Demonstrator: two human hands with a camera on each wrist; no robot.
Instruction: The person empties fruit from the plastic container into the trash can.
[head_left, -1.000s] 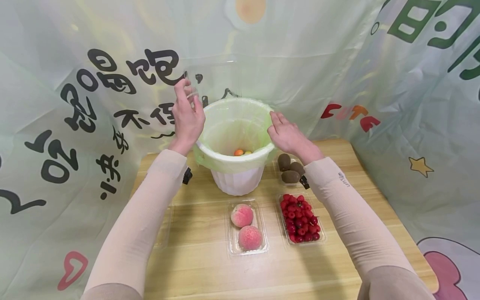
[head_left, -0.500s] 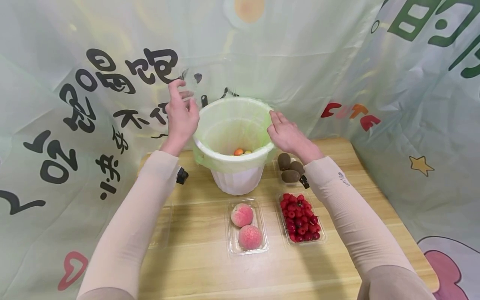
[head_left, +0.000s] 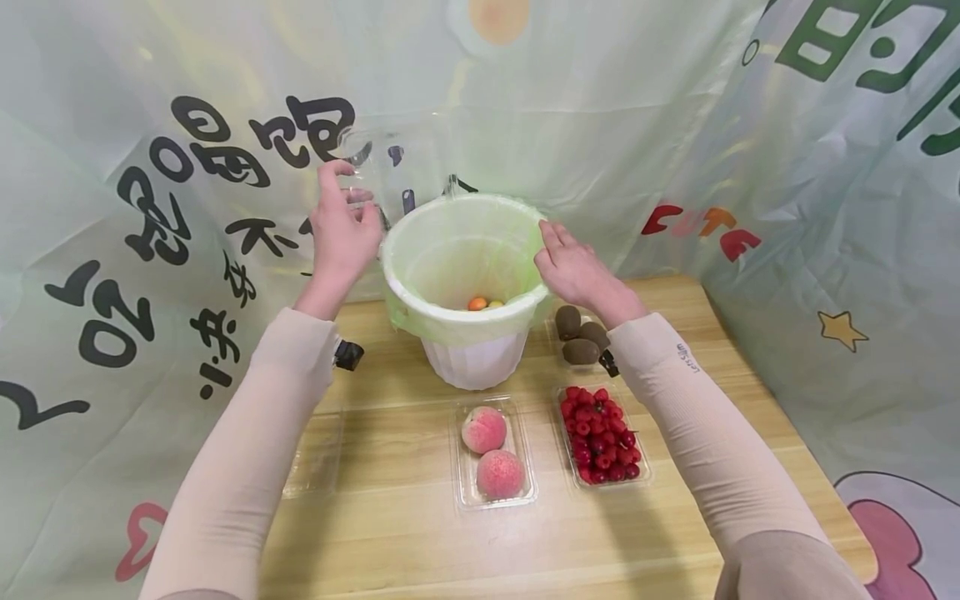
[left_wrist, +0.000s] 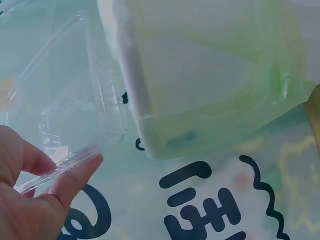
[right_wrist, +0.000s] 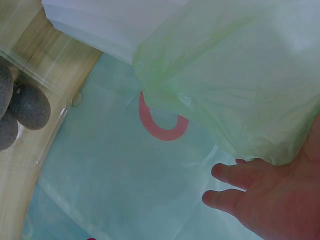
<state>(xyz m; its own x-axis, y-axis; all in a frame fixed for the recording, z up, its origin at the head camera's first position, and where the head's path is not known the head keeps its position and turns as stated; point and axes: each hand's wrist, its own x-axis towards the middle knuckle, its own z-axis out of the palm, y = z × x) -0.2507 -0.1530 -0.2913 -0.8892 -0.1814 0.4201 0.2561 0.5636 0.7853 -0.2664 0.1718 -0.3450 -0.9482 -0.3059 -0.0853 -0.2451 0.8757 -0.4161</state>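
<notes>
The left hand (head_left: pixel 341 229) and the clear container (head_left: pixel 408 158) have moved leftward, near the bucket (head_left: pixel 474 362). Pinched by the fingers (left_wrist: pixel 82 175), the container points up and right, long axis unclear; the right hand's (head_left: pixel 581 271) straight fingers touch the bucket's rim.

Clear plastic container (left_wrist: pixel 75 90), aslant beside an upright white bucket (head_left: pixel 474 360); thin pale-green liner (right_wrist: pixel 210 85) over its rim.
</notes>
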